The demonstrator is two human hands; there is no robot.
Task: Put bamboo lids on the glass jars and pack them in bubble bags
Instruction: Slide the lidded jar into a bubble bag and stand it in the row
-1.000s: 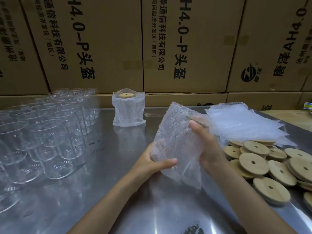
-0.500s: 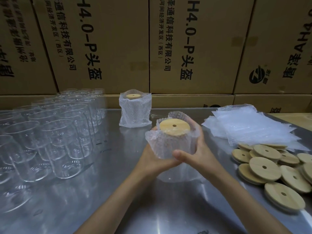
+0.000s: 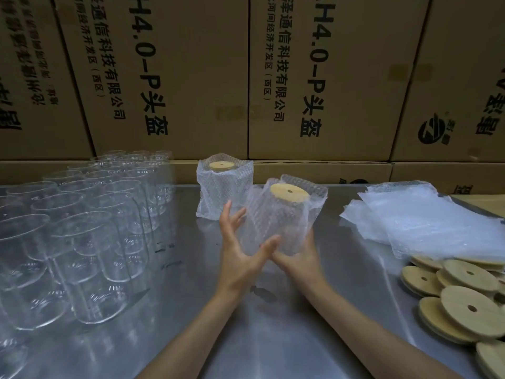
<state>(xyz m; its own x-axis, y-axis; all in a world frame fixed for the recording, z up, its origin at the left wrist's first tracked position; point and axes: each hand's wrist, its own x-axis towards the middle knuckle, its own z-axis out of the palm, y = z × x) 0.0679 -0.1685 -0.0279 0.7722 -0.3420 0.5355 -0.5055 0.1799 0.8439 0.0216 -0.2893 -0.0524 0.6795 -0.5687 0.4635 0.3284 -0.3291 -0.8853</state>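
We record the left hand (image 3: 240,253) laid flat-fingered against the tilted bubble-bagged jar (image 3: 276,217), right hand (image 3: 297,258) gripping its base, bare steel table (image 3: 191,283) between glass jars (image 3: 90,242) and bamboo lids (image 3: 464,305).

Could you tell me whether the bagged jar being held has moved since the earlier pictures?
Yes, the held jar has moved up and away, closer to the packed jar standing behind it.

Glossy clear glass jars (image 3: 90,255), matt bamboo lids (image 3: 464,296), bubbled plastic bags (image 3: 437,222), reflective metal table (image 3: 273,337).
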